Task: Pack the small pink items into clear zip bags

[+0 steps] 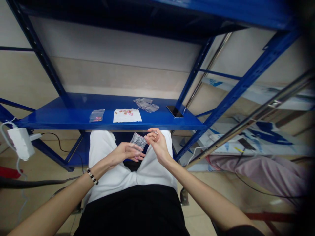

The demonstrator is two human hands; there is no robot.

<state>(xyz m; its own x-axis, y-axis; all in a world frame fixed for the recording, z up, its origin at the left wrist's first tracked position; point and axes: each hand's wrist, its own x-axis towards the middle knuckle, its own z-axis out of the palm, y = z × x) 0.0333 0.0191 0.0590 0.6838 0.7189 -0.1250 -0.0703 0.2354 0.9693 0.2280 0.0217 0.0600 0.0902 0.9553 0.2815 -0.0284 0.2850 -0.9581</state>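
Over my lap, just in front of the blue shelf (73, 118), both hands meet on a small clear plastic bag (138, 140). My left hand (129, 152) lies palm up under the bag, fingers curled round its lower edge. My right hand (156, 141) pinches the bag's top corner with closed fingers. On the shelf lies a white sheet (127, 115) with several small pink and red pieces on it. A filled clear bag (96, 115) with red pieces sits to its left. A heap of empty clear bags (146, 105) lies behind the sheet on the right.
A dark phone (174, 111) lies flat at the shelf's right end. A white power adapter (21, 142) with cables hangs at the left. Blue uprights (246, 82) and a metal rail (258, 114) slant across the right. Pinkish cloth (258, 172) lies on the floor there.
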